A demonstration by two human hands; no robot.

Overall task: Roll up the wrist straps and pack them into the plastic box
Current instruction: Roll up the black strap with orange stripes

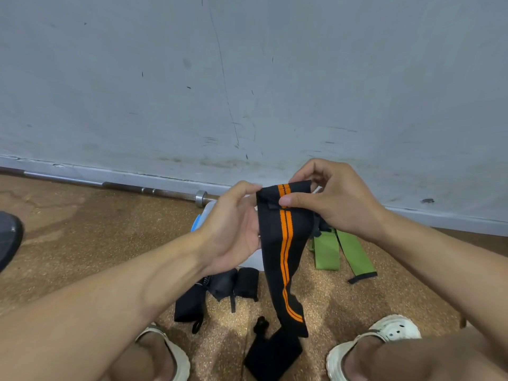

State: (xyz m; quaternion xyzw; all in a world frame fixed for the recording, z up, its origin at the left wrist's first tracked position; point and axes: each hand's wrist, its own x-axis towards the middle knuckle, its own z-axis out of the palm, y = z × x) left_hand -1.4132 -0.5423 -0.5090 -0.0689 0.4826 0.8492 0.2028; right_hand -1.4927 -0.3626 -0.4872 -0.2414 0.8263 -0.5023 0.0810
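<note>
Both my left hand (233, 226) and right hand (327, 199) pinch the black, orange-striped elastic wrist strap's (286, 243) top; tight rolling comes next.

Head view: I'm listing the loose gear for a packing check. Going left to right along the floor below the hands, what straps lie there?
Black straps → hanging end of the black-and-orange strap, held up by the left hand and right hand → green straps.

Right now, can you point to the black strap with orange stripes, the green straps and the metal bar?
Black strap with orange stripes (286, 243), head view, striped middle.
Green straps (327, 251), head view, left band.
Metal bar (123, 186), head view, shaft.
</note>
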